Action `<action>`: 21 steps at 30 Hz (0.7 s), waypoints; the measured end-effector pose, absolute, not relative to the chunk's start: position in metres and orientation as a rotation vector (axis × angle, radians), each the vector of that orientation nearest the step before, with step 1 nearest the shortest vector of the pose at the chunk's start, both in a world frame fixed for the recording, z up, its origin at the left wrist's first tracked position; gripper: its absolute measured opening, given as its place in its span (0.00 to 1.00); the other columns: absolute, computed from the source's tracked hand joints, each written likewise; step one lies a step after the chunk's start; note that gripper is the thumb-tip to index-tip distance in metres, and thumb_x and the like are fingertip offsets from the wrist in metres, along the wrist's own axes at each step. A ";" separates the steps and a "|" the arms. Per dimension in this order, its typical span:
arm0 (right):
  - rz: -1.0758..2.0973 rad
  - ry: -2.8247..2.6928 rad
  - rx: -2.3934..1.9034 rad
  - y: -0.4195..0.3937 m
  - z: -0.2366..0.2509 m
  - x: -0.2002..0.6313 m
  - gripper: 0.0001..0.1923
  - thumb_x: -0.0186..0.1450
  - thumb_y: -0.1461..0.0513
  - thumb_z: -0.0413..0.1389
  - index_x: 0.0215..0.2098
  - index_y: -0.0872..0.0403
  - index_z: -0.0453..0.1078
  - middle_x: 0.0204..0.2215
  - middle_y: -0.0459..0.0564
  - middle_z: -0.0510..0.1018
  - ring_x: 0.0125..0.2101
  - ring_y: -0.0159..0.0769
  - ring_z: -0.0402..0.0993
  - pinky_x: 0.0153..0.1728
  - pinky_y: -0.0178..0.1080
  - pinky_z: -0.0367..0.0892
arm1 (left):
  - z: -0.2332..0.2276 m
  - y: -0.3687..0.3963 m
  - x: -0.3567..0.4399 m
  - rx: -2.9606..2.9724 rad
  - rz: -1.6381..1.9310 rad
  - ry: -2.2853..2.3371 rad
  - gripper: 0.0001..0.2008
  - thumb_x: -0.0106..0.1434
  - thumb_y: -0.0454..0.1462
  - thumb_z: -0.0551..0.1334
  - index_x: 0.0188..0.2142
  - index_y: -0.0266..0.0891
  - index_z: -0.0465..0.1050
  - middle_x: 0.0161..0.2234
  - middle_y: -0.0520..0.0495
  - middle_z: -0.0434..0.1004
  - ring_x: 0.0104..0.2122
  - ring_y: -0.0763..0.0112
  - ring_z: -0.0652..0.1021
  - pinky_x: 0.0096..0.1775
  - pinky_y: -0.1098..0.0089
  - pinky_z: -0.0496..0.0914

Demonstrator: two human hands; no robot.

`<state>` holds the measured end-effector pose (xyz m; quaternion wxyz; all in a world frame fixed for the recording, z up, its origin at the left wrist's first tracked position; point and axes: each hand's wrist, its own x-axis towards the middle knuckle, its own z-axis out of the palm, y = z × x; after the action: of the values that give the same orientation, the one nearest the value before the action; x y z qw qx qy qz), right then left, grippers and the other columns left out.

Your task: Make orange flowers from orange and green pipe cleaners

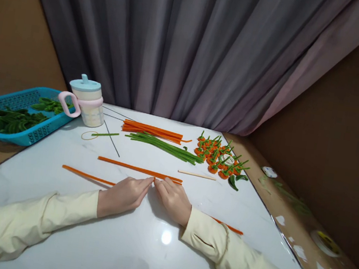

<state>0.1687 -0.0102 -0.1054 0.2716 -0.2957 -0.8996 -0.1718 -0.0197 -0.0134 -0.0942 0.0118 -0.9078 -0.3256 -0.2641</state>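
Note:
My left hand (127, 193) and my right hand (172, 198) meet fingertip to fingertip above the white table, both closed in a pinch. Between them they grip an orange pipe cleaner (88, 175); one end sticks out left of my left hand, the other shows past my right wrist. Its middle is mostly hidden by my fingers. Just beyond the hands lie a few loose orange pipe cleaners (137, 169), side by side. A thin wooden stick (197, 175) rests to the right of them.
Behind are bundles of orange pipe cleaners (151, 130) and green pipe cleaners (166, 147). Small orange pumpkin-like pieces with green stems (213, 168) cluster at right, with a white tape roll (227, 159). A lidded cup (86, 99) and a blue basket (27, 136) of green pieces stand left.

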 end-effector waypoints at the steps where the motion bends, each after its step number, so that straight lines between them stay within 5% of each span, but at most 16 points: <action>1: -0.465 -2.430 -0.793 -0.010 -0.105 0.169 0.06 0.68 0.69 0.46 0.39 0.61 0.65 0.23 0.49 0.71 0.26 0.35 0.66 0.21 0.37 0.53 | -0.094 -0.013 -0.020 -2.846 -0.789 -1.032 0.13 0.65 0.30 0.47 0.44 0.29 0.67 0.29 0.40 0.79 0.22 0.63 0.79 0.23 0.68 0.72; 21: -0.398 -2.413 -0.787 -0.008 -0.108 0.173 0.09 0.70 0.67 0.44 0.46 0.62 0.62 0.24 0.49 0.74 0.26 0.34 0.69 0.24 0.35 0.59 | -0.082 -0.010 -0.026 -3.029 -0.562 -1.088 0.11 0.63 0.29 0.48 0.40 0.33 0.68 0.25 0.44 0.77 0.23 0.64 0.77 0.24 0.70 0.68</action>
<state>0.1728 -0.0082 -0.1082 0.2826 -0.2937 -0.9010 -0.1485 -0.0256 -0.0097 -0.0822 -0.0627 -0.9252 -0.3325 -0.1716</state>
